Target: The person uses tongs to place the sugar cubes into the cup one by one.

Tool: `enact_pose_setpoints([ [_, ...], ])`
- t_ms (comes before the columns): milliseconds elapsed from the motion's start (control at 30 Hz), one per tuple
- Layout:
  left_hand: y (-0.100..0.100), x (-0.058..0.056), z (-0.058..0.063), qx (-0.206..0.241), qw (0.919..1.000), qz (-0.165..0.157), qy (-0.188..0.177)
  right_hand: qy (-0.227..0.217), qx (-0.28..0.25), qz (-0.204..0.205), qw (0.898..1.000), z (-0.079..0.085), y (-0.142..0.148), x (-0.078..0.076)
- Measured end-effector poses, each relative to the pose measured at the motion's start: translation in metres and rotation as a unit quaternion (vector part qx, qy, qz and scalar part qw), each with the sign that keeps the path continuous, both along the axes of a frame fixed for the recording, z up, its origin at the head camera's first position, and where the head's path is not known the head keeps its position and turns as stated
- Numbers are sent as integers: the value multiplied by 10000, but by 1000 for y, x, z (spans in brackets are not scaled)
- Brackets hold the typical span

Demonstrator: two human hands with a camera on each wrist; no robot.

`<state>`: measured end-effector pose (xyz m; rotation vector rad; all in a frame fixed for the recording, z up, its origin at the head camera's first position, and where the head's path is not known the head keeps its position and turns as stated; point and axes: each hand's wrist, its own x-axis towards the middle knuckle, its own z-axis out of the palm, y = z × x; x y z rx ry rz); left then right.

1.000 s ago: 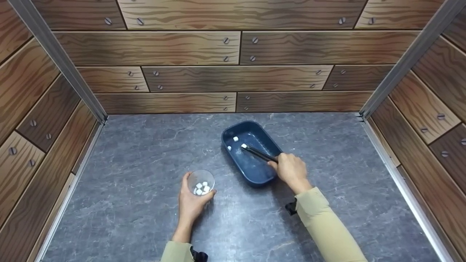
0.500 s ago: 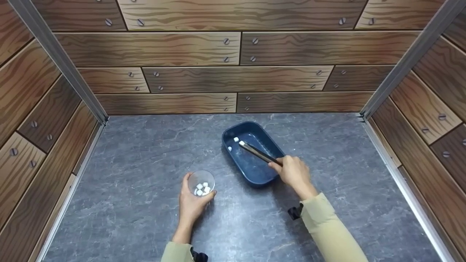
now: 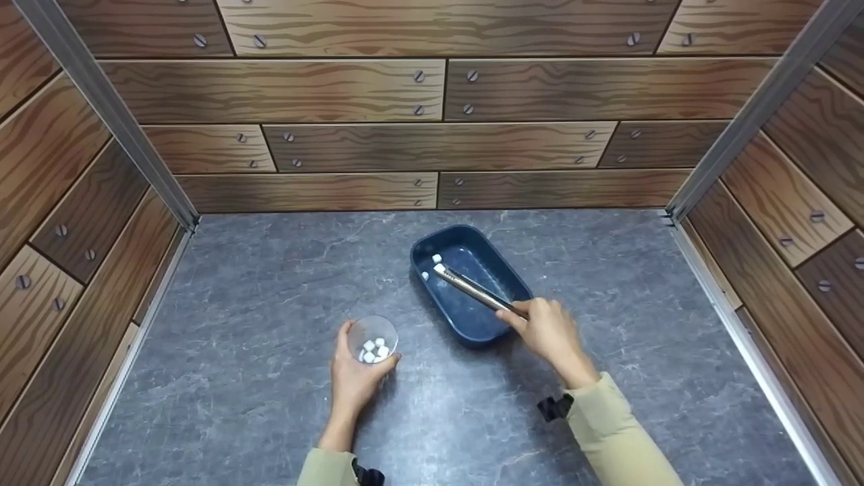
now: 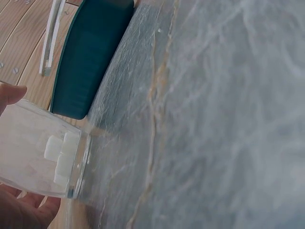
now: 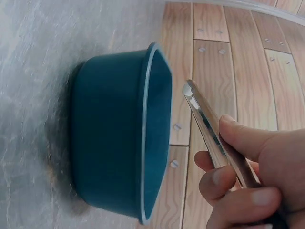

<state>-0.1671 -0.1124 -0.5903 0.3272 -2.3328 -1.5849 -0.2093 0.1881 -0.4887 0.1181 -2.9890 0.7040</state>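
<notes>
Tongs [image 3: 480, 294] of shiny metal are slanting over the blue tub [image 3: 466, 325], with the person's right hand [image 3: 550, 329] gripping their back end at the tub's right-hand rim. Its fingers are curling tightly round both metal arms, the thumb pressing along one and the rest wrapping the other, so that only a narrow gap is showing between the arms. At the tips a white cube [image 3: 439, 268] is sitting pinched; in the right wrist view those tips are pointing above the level of the tub's rim.

Inside the tub two loose cubes are lying: a far cube [image 3: 437, 258] near the tub's far end, and a side cube [image 3: 425, 275] close by the tub's left wall.

Left of the tub and nearer the person, the left hand [image 3: 356, 378] is holding a clear cup [image 3: 365, 329], its thumb lying along the side facing the tub and its fingers wrapping the other side, spreading just as wide as the cup. Several cubes in the cup [image 3: 383, 352] are resting together at its bottom. The cup is standing apart from the tub; whether its base is touching the gray marbled counter [image 3: 256, 324], I cannot tell for sure.

The tub is resting on that counter, while wood-patterned panels [image 3: 364, 145] are rising behind it. Pale sleeves [image 3: 628, 432] are covering both forearms on the tub's near side.
</notes>
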Motion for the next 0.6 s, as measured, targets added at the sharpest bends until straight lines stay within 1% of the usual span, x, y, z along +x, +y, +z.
enact_pose_setpoints([
  [167,0,1,-1,-14,10000,-20,-53,85,-123,206,9997,4,-6,11],
  [267,0,0,0,-10,10000,-49,-78,285,-195,354,9988,7,-11,15],
  [433,0,0,1,21,10000,-18,-88,443,-341,695,9960,9,-21,23],
  [600,1,-1,0,29,10000,-7,-23,613,-311,1053,9921,9,-29,31],
])
